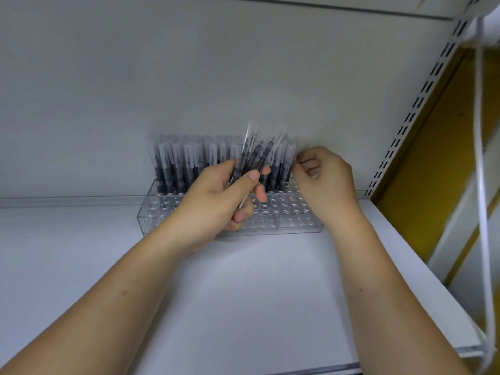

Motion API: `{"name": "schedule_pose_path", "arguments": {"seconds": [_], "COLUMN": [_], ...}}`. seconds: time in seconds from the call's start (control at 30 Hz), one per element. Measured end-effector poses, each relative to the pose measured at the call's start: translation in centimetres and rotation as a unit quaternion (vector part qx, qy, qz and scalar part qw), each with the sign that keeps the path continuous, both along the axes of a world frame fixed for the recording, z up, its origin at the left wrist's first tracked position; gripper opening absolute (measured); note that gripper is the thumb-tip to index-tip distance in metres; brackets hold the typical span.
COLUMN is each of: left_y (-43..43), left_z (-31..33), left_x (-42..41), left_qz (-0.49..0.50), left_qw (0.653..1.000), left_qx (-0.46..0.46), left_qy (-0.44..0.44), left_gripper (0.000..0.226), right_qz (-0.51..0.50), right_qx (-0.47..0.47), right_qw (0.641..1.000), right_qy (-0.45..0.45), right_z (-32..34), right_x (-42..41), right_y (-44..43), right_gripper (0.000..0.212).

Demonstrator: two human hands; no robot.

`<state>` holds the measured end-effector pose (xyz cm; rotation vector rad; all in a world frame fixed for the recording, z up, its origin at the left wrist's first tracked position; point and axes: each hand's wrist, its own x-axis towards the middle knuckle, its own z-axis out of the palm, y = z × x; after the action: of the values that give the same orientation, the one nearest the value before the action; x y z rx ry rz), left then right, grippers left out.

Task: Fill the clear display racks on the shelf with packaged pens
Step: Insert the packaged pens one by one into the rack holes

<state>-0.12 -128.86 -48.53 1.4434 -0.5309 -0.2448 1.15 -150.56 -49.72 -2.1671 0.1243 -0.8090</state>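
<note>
**Here, a bundle of packaged pens (255, 155) held over a partly filled clear display rack (297, 221)**

The left hand (216, 197) is raised in front of the rack with its palm turned to the right. Its fingers and thumb are curled round the bundle, and the pens fan upward, leaning right. A thin pale end sticks out below the fist. The right hand (326, 182) is at the rack's right end with its back to the camera and its fingers curled inward. Its fingertips are just beside the last pen of the standing row (189, 166), but blur hides whether they pinch its wrapper. Both forearms reach in from the bottom of the view.

The rack stands at the back of the white shelf (243, 293), against the grey back panel (216, 77). The standing row fills the rear holes, and the nearer rows of holes are open. A broad stretch of shelf lies between the rack and the front lip. On the right the shelf ends by a slotted upright (400, 131), and a white cable (480, 158) hangs just beyond it.

Any print on the wrappers is too blurred to read.
</note>
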Motion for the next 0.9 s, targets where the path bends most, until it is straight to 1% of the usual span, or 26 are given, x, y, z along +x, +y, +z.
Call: {"name": "schedule_pose_path", "arguments": {"seconds": [0.07, 0.1, 0.17, 0.23, 0.3, 0.37, 0.43, 0.5, 0.57, 0.73, 0.83, 0.9], "left_y": [0.1, 0.1, 0.1, 0.1, 0.0, -0.1, -0.1, -0.2, -0.2, -0.1, -0.1, -0.1], "left_z": [0.1, 0.1, 0.1, 0.1, 0.2, 0.3, 0.4, 0.4, 0.4, 0.2, 0.2, 0.2], "left_x": [-0.1, -0.1, -0.2, -0.2, -0.3, -0.4, -0.5, -0.6, -0.5, -0.3, -0.2, -0.2], "left_qz": [0.011, 0.017, 0.028, 0.030, 0.024, 0.021, 0.023, 0.022, 0.017, 0.029, 0.033, 0.033], "left_qw": [1.000, 1.000, 0.999, 0.998, 0.998, 0.998, 0.998, 0.998, 0.999, 0.998, 0.999, 0.999], "left_qx": [0.010, 0.016, 0.029, 0.039, 0.038, 0.037, 0.040, 0.036, 0.031, 0.037, 0.021, 0.012], "left_qy": [-0.007, -0.009, -0.015, -0.027, -0.036, -0.038, -0.040, -0.037, -0.032, -0.039, -0.034, -0.023], "left_gripper": [0.024, 0.024, 0.024, 0.023, 0.022, 0.020, 0.017, 0.016, 0.018, 0.023, 0.022, 0.022], "right_qz": [-0.011, -0.008, 0.038, 0.128, 0.203, 0.250, 0.277, 0.281, 0.280, 0.268, 0.248, 0.232], "right_qx": [0.024, 0.039, 0.087, 0.146, 0.169, 0.185, 0.220, 0.244, 0.266, 0.307, 0.346, 0.355], "right_qw": [0.998, 0.995, 0.989, 0.977, 0.963, 0.950, 0.935, 0.928, 0.923, 0.912, 0.900, 0.898], "right_qy": [-0.060, -0.089, -0.113, -0.091, -0.046, -0.005, 0.016, 0.020, 0.008, -0.051, -0.094, -0.119], "right_z": [0.5, 0.7, 1.3, 1.8, 2.0, 1.9, 1.7, 1.7, 1.7, 2.2, 2.6, 2.7], "right_x": [-0.6, -0.9, -1.5, -2.2, -2.6, -2.8, -2.8, -2.8, -2.8, -2.7, -2.6, -2.5], "right_y": [0.2, 0.4, 0.9, 1.7, 2.3, 2.7, 2.9, 3.0, 2.8, 2.1, 1.7, 1.5], "right_gripper": [0.002, 0.006, 0.011, 0.012, 0.014, 0.012, 0.016, 0.018, 0.011, 0.006, 0.008, 0.010]}}
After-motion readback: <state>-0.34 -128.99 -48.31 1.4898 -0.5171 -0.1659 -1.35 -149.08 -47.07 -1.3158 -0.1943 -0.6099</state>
